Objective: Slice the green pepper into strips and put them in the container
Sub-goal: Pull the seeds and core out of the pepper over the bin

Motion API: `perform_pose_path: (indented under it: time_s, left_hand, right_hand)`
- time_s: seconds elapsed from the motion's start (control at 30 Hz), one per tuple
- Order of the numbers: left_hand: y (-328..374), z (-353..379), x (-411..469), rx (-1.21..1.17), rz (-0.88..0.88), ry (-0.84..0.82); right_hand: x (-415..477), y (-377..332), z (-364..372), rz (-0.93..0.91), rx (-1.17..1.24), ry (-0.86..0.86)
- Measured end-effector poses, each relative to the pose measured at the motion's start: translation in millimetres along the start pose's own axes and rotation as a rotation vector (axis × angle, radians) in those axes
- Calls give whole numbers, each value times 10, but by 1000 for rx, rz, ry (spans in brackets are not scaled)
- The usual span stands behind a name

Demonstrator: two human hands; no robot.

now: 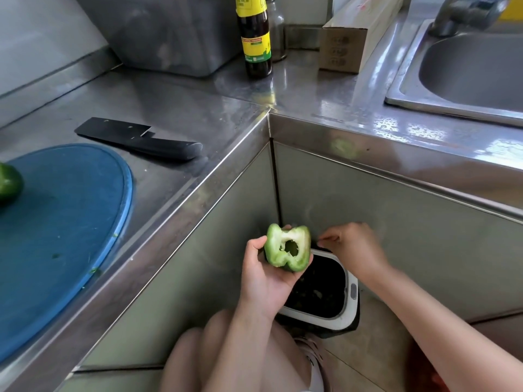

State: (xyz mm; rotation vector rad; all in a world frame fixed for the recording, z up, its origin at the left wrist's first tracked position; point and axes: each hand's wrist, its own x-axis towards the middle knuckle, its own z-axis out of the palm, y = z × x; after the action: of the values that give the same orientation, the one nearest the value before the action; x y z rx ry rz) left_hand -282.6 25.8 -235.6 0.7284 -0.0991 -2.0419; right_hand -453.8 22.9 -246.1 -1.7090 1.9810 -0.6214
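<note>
My left hand [264, 274] grips a green pepper half [287, 247], cut side up, its core hollowed out, above a white-rimmed bin [343, 315] on the floor. My right hand [353, 247] hovers just right of the pepper over the bin, fingertips pinched together; what they pinch is too small to tell. A second green pepper piece [8, 182] lies on the blue round cutting board [65, 227] at the far left. A black cleaver [135, 138] lies flat on the steel counter behind the board.
A dark sauce bottle [254, 38], a glass bottle [276, 29] and a cardboard box [343, 49] stand at the back. A grey tub [169, 32] sits back left. The steel sink [467, 72] is at the right. The counter corner [268, 114] juts above the bin.
</note>
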Motion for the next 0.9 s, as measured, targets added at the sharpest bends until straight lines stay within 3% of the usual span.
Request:
perform_pose_path:
  time_s: [0.13, 0.23, 0.37, 0.47, 0.67, 0.9]
  left_hand:
    - [-16, -4, 31, 16, 41, -36]
    - [-43, -32, 67, 86, 63, -85]
    - [-106, -16, 39, 258, 114, -110]
    - [-132, -13, 25, 384, 156, -38]
    - [-146, -72, 24, 499, 151, 33]
    - [-196, -96, 62, 563, 250, 71]
  right_hand:
    - [-105, -164, -91, -26, 73, 92]
    - [-207, -345, -102, -44, 181, 43]
    - [-230, -473, -29, -11, 81, 18]
    - [-234, -531, 5, -63, -23, 63]
    - [-190, -532, 25, -168, -278, -89]
    - [-192, -604, -38, -136, -288, -148]
